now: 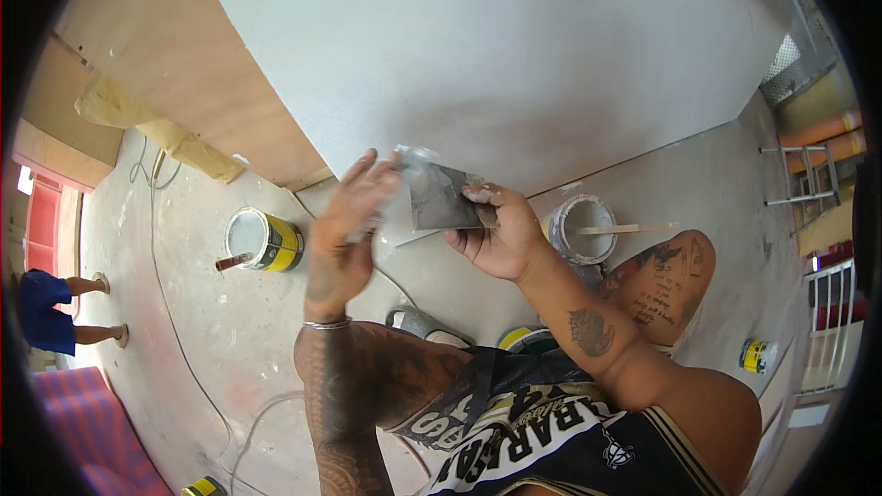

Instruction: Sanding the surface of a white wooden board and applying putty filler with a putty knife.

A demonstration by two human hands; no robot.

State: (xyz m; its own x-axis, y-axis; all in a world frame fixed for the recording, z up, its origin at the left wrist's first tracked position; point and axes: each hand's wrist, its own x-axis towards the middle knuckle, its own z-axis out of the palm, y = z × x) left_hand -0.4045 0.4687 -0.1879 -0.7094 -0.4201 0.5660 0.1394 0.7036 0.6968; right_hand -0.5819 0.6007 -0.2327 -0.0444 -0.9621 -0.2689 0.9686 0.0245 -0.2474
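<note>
My right hand point(501, 234) grips a broad grey putty scraper point(441, 195) by its near edge, thumb on top and fingers beneath. Whitish paste coats the far left corner of its flat blade, and smears show on my thumb. Just left of the blade is my left hand point(344, 225), fingers stretched out and blurred by motion. White paste marks that hand too; whether it touches the blade cannot be made out. Ahead of both hands a large white panel point(514, 46) slopes away, with a soft shadow across it.
An open paint can point(285, 243) with a brush handle stands left; an open tub point(588, 220) with a wooden stick across it stands right. Cables point(156, 257) cross the floor. A stepladder point(808, 179) is far right. Another person's legs point(87, 312) show far left.
</note>
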